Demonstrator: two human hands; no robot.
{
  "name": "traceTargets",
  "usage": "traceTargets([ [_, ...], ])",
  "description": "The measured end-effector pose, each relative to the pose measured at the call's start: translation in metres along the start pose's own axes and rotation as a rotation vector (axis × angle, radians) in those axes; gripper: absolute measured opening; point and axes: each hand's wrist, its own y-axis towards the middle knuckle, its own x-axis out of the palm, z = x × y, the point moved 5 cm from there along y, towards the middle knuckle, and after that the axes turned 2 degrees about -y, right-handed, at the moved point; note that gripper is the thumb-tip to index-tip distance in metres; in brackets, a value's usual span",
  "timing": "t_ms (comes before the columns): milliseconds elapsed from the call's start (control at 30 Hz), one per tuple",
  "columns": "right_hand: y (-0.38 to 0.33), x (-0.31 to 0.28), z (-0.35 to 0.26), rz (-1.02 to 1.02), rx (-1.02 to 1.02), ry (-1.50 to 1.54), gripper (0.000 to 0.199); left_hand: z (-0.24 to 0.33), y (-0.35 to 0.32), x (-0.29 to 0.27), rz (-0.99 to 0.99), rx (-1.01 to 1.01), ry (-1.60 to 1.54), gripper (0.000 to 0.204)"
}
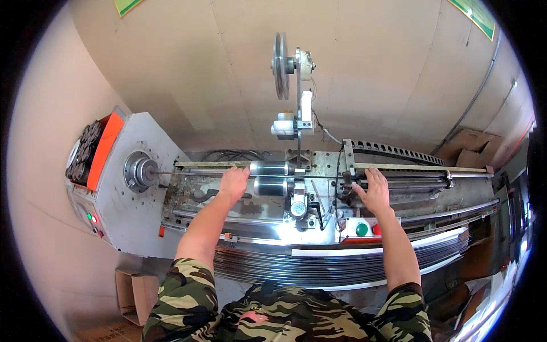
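Note:
A thin metal rod (pixel 188 172) runs from the round chuck (pixel 140 171) at the left across the bench machine. My left hand (pixel 232 182) is closed on this rod, just left of two dark cylinders with silvery ends, the far cylinder (pixel 269 169) and the near cylinder (pixel 270 187). Part of its grip is hidden by the back of the hand. My right hand (pixel 374 192) lies over the dark bars of the slide (pixel 410 175), fingers stretched and thumb apart beside a dark metal clamp (pixel 347 180). A round dial gauge (pixel 298 209) stands between my hands.
A control box (pixel 354 229) with green and red buttons sits below my right hand. Many long rods (pixel 268 265) lie along the near side. Behind the bench rises a post carrying a spoked wheel (pixel 280 65). A curved dark handle (pixel 208 195) lies near my left wrist.

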Motion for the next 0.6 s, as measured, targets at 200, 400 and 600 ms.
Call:
traceTargets([
  [200, -0.0015, -0.0068, -0.0066, -0.009, 0.04, 0.021, 0.068, -0.0006, 0.0005, 0.0012, -0.065, -0.002, 0.042, 0.021],
  [400, -0.0028, -0.0085, -0.0064, -0.005, 0.044, -0.008, 0.067, -0.0014, -0.0012, 0.0012, 0.043, 0.043, -0.037, 0.014],
  [600, -0.004, -0.0096, -0.0086, 0.011, 0.031, -0.011, 0.069, 0.0, -0.0026, -0.0012, 0.079, 0.052, -0.059, 0.013],
])
